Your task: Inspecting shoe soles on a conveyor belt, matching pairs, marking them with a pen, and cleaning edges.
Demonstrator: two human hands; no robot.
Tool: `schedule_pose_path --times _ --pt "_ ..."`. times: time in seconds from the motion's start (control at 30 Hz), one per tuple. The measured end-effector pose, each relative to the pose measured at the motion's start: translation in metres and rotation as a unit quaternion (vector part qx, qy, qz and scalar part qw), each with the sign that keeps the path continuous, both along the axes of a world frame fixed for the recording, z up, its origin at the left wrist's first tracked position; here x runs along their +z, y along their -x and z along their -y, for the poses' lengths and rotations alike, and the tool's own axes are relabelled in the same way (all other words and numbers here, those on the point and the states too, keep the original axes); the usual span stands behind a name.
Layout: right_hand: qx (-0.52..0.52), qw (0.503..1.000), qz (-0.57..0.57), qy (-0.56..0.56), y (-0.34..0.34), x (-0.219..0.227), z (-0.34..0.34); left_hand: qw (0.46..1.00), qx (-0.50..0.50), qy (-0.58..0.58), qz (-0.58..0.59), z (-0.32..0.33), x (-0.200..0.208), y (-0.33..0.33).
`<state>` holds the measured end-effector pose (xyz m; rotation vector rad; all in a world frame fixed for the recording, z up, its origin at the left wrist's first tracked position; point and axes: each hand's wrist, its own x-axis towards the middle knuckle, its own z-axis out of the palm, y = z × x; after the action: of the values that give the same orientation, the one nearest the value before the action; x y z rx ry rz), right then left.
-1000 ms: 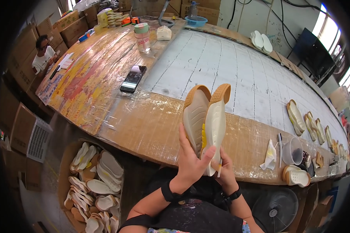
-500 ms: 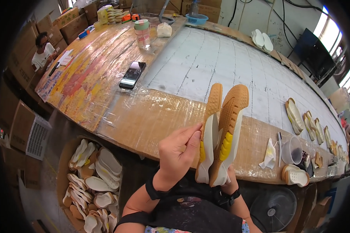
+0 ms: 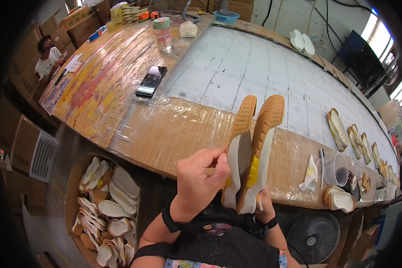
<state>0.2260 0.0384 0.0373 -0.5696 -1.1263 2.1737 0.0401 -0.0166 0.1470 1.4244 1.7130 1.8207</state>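
Two shoe soles, brown-treaded with white sidewalls and yellow patches, stand almost upright side by side before me. My left hand (image 3: 202,178) pinches the outer edge of the left shoe sole (image 3: 242,149) between thumb and fingers. Close to it on the right is the right shoe sole (image 3: 266,129), its tread turned toward the left one. My right hand (image 3: 266,206) is wrapped behind the lower ends of the soles, its fingers mostly hidden. Beside that hand a thin white stick (image 3: 259,202) pokes out; what it belongs to is hidden.
Below left, a carton (image 3: 71,210) holds many loose soles. The cardboard-covered table edge (image 3: 152,138) bears a phone (image 3: 151,81), a stained tissue (image 3: 310,173), a brush (image 3: 322,167) and a plastic cup (image 3: 336,170). More soles (image 3: 338,129) line the right. A fan (image 3: 311,241) stands below.
The two soles have shifted slightly left and turned a little. My left hand has moved slightly down and left, still pinching the left sole. The whole view has shifted slightly.
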Motion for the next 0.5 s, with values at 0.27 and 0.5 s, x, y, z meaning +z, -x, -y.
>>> schedule_pose_path --times 0.27,0.5 --pt "0.022 0.999 -0.02 0.026 -0.001 -0.01 0.001 0.999 0.021 0.003 0.047 0.0 -0.01 0.001" --pt "0.032 0.999 -0.012 0.028 -0.001 -0.011 0.003 1.0 0.011 0.017 -0.007 -0.002 -0.02 0.006"
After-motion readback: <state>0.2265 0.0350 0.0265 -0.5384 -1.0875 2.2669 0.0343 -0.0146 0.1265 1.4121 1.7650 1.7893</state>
